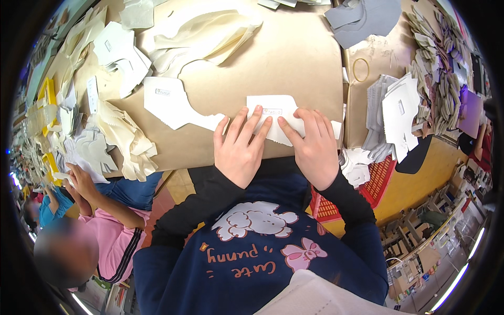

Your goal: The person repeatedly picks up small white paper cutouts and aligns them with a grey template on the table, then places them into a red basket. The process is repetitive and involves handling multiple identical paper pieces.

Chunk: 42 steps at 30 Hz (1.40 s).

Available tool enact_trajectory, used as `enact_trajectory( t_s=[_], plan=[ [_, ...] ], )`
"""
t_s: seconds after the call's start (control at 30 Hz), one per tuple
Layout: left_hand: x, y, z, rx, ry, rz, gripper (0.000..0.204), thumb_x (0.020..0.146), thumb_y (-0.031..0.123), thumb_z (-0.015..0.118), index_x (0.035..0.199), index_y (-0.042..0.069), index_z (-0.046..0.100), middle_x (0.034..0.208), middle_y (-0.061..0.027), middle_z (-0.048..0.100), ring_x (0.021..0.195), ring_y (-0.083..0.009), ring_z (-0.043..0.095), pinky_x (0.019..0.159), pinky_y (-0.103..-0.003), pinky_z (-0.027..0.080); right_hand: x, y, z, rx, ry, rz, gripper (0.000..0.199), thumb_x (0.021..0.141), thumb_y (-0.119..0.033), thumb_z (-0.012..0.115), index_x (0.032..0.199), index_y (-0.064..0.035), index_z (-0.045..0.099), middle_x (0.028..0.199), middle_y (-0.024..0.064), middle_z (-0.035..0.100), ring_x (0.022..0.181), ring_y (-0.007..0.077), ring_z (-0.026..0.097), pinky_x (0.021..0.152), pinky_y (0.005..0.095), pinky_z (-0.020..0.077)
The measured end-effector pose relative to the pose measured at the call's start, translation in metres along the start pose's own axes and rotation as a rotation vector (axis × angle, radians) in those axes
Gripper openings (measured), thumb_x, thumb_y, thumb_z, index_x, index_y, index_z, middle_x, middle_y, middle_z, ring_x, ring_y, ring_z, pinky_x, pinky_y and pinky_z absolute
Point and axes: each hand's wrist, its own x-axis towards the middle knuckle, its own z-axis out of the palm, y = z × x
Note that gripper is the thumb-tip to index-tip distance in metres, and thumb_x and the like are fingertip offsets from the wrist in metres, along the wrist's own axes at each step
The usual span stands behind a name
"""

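Note:
My left hand (240, 152) lies with its fingers stretched out on a white cut piece (286, 103) that carries a small printed label. On the right part of the same piece, the fingers of my right hand (316, 149) press down, spread apart with the thumb pointing inward. To the left lies another white cut piece (170, 105) with a curved edge and a small label. Its narrow end reaches the fingertips of my left hand. Both pieces lie flat on the brown-covered table (294, 58). My fingers hide part of the right piece.
Cream sheets (210, 34) and cream strips (126, 142) lie to the left, near stacked white pieces (118, 50). Grey pieces (362, 21) lie at the far right, above a white stack (401, 107) and a yellow ring (361, 69). A red basket (375, 184) stands below. A co-worker (113, 226) sits left.

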Motion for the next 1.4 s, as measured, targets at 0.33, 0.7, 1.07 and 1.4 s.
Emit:
enact_trajectory(
  t_s=[0.33, 0.7, 1.07, 1.4],
  plan=[
    [0.002, 0.006, 0.001, -0.009, 0.003, -0.05, 0.045, 0.084, 0.006, 0.068, 0.127, 0.018, 0.067, 0.137, -0.0012, 0.062, 0.129, -0.0234, 0.056, 0.111, -0.046, 0.035, 0.003, -0.011, -0.002, -0.002, 0.016, 0.07, 0.036, 0.082, -0.003, 0.064, 0.117, -0.0075, 0.071, 0.115, 0.0117, 0.055, 0.115, 0.0294, 0.056, 0.107, 0.0488, 0.041],
    [0.006, -0.015, -0.003, -0.122, 0.038, -0.013, 0.037, 0.085, 0.007, 0.068, 0.121, 0.016, 0.069, 0.136, 0.0039, 0.062, 0.123, -0.0165, 0.059, 0.105, -0.04, 0.042, 0.0, -0.009, 0.001, 0.09, 0.029, 0.113, 0.044, 0.077, 0.0, 0.062, 0.118, -0.0092, 0.072, 0.115, 0.0131, 0.055, 0.115, 0.0303, 0.056, 0.109, 0.0531, 0.0404],
    [0.028, -0.017, -0.003, -0.302, 0.16, -0.218, 0.04, 0.082, 0.01, 0.075, 0.122, 0.009, 0.068, 0.137, -0.0084, 0.06, 0.128, -0.0309, 0.054, 0.108, -0.044, 0.041, 0.004, -0.016, 0.004, 0.041, 0.048, 0.124, 0.054, 0.076, 0.005, 0.063, 0.125, -0.0175, 0.071, 0.113, 0.0143, 0.052, 0.113, 0.0342, 0.053, 0.106, 0.0512, 0.0406],
    [0.028, -0.024, -0.001, -0.353, 0.14, -0.189, 0.024, 0.081, 0.009, 0.077, 0.104, 0.01, 0.074, 0.1, -0.0052, 0.071, 0.099, -0.0267, 0.063, 0.088, -0.039, 0.046, 0.004, -0.022, 0.009, -0.032, 0.047, 0.125, 0.048, 0.081, -0.005, 0.064, 0.125, -0.0248, 0.07, 0.114, 0.0127, 0.051, 0.114, 0.0332, 0.052, 0.106, 0.0534, 0.0405]
  ],
)
